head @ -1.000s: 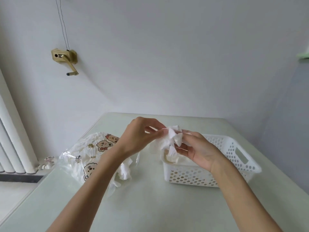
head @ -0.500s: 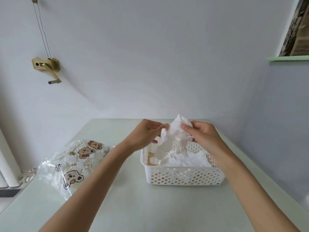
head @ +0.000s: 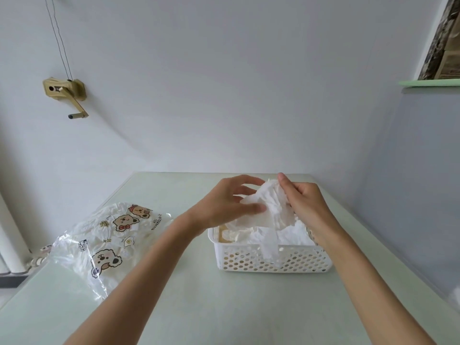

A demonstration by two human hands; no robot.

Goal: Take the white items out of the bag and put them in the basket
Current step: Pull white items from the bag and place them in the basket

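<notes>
A white perforated basket (head: 249, 261) stands on the pale green table, right of centre, with white crumpled items (head: 293, 236) piled inside. Both hands hold one white item (head: 270, 207) just above the basket. My left hand (head: 227, 201) pinches its left side. My right hand (head: 302, 199) grips its right side and top. A strip of the white item hangs over the basket's front rim. The clear plastic bag (head: 109, 235) printed with cartoon bears lies flat on the table to the left.
The table (head: 199, 307) meets a white wall at the back and a grey-blue wall on the right. A brass crank fitting (head: 66, 92) is fixed on the wall, upper left. A radiator (head: 10, 235) stands at the far left.
The view has swung right, so the basket now sits nearer the centre. Both hands have carried the white item from beside the bag to above the basket and lowered it onto the pile.
</notes>
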